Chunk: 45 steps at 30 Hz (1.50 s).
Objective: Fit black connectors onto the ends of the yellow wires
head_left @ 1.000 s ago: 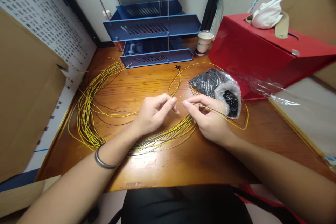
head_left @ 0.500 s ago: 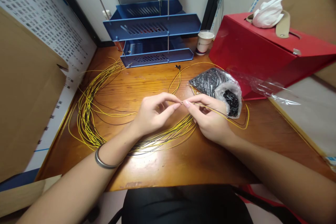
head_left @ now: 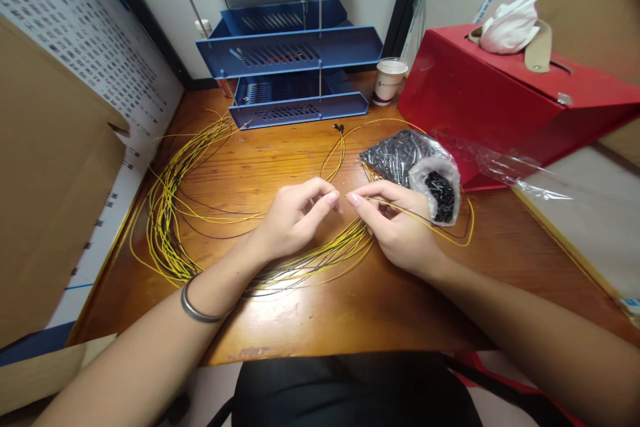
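Observation:
Between thumb and index finger my right hand (head_left: 400, 220) pinches a thin yellow wire (head_left: 425, 219), its end just past the fingertips. From there the wire runs right, with a dark strand beside it, and bends back near the bag. My left hand (head_left: 300, 213) is closed a small gap to the left of that wire end, thumb against curled fingers; whatever they hold, if anything, is hidden. A large coil of yellow and dark wires (head_left: 170, 213) lies on the table to the left and passes beneath both hands. Small black connectors (head_left: 339, 128) tip a wire loop behind them.
A clear plastic bag of small black parts (head_left: 400, 152) lies beyond my right hand, its open mouth facing me. Farther back stand a paper cup (head_left: 389, 83), blue letter trays (head_left: 300, 107) and a red box (head_left: 480, 113) with tissue on top. The wooden table's front edge (head_left: 320, 347) is near me.
My left hand has drawn slightly left, off the wire end, and its fingers have curled in. My right hand has stayed in place with the wire.

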Motion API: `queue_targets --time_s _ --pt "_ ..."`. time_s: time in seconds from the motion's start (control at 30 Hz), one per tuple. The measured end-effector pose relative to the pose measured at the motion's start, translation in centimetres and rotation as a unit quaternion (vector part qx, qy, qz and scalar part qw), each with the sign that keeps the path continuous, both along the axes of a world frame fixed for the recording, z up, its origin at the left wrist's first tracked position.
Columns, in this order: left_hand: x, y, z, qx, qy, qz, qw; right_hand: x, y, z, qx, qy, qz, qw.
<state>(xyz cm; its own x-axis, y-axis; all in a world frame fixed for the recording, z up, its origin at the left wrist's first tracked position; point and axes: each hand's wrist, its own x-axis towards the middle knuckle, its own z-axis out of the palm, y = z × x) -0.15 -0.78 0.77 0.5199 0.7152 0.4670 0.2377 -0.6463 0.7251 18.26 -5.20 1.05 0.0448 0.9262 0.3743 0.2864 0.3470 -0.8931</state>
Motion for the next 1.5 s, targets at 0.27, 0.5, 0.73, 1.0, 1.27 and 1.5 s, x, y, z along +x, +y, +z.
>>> queue_targets --time_s 0.27,0.5,0.73,1.0,1.27,1.5 --pt "-0.06 0.15 -0.23 -0.019 0.0 -0.012 1.0 0.09 -0.02 -0.31 -0.006 -0.001 0.004 1.0" --pt "-0.38 0.48 -0.48 -0.015 0.019 -0.008 1.0 0.06 0.15 -0.11 -0.026 0.016 0.017 0.999" --pt "-0.32 0.39 -0.31 0.023 0.068 -0.055 0.996 0.15 0.08 -0.11 -0.061 0.004 0.071 0.996" --pt "-0.33 0.52 -0.45 0.037 0.062 -0.087 0.994 0.17 0.08 -0.06 -0.067 0.016 0.08 0.994" --pt "-0.11 0.11 -0.22 0.019 0.023 -0.086 0.996 0.05 -0.03 0.17 -0.05 -0.001 0.099 0.994" --pt "-0.12 0.19 -0.34 0.022 0.018 -0.083 0.996 0.03 -0.01 0.17 -0.058 -0.001 0.095 0.994"
